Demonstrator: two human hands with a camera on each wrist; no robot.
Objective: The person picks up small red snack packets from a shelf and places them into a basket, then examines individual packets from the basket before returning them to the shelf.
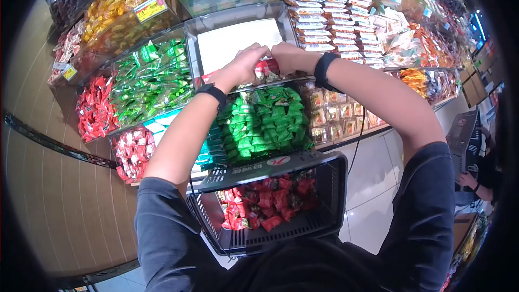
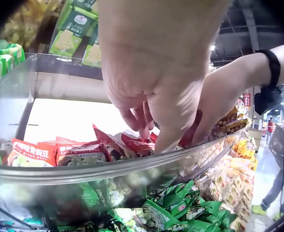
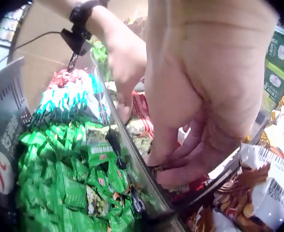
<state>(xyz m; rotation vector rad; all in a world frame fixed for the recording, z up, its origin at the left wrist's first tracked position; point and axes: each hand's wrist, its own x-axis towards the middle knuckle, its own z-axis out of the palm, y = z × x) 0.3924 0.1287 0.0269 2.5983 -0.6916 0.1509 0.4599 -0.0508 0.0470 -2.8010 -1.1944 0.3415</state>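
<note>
In the head view, both hands are inside a clear-walled bin (image 1: 189, 48), close together over a row of red snack packets (image 1: 266, 70). My left hand (image 1: 248, 64) is at the row's middle; in the left wrist view its thumb and bent fingers (image 2: 141, 118) pinch the top of a red packet (image 2: 137, 144). Beside it on the right, my right hand (image 1: 289, 58) points downward. The right wrist view shows its curled fingers (image 3: 188, 162) around a red packet (image 3: 196, 184), partly hidden by the hand. More red packets (image 2: 31, 152) lie along the bin's front wall.
Green packets (image 1: 262, 121) fill the bin in front. A black basket (image 1: 338, 200) holding red packets (image 1: 273, 200) stands below. White-and-brown packets (image 1: 313, 24) are stacked at the right, green ones (image 1: 146, 81) at the left. Another person's arm (image 1: 476, 184) shows at far right.
</note>
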